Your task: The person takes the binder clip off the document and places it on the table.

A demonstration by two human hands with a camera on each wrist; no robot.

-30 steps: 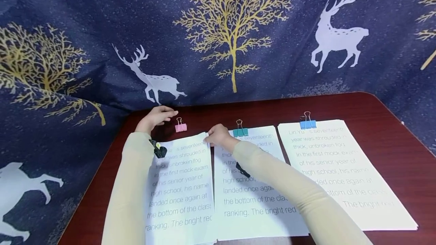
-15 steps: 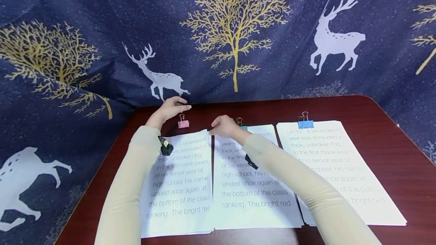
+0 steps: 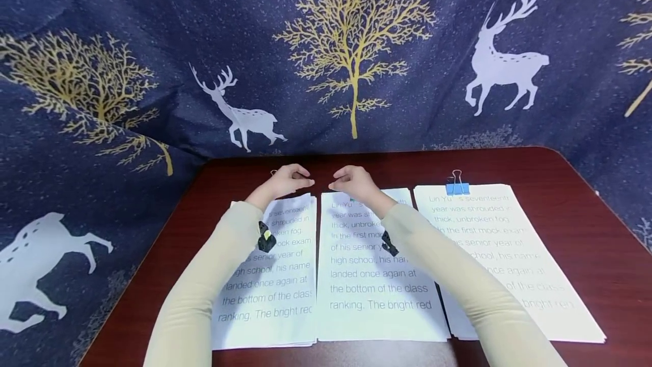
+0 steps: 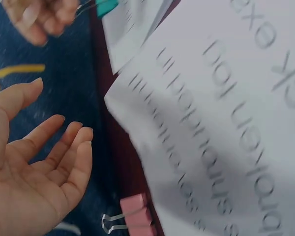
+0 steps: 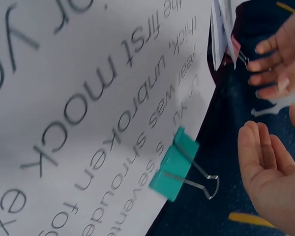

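Observation:
My left hand [image 3: 289,181] hovers over the far edge of the left paper stack [image 3: 270,299], its fingers loosely bent around nothing. The right hand [image 3: 356,184] faces it above the middle stack [image 3: 379,299], likewise holding nothing. A pink binder clip [image 4: 137,216] lies by the left stack's top edge in the left wrist view; in the head view my left hand covers most of it. Clamped on the middle stack's top edge is a teal binder clip [image 5: 174,164], its wire handles pointing outward. A blue binder clip [image 3: 457,188] grips the right stack [image 3: 479,231].
The three printed stacks lie side by side on a dark red wooden table [image 3: 550,197]. Directly behind the table hangs a navy cloth [image 3: 407,118] with deer and trees. A black wrist device [image 3: 266,238] sits on the left sleeve.
My right hand has let go of the left stack's top right corner and moved up and right. The left hand has shifted right, across the pink clip, closer to the right hand.

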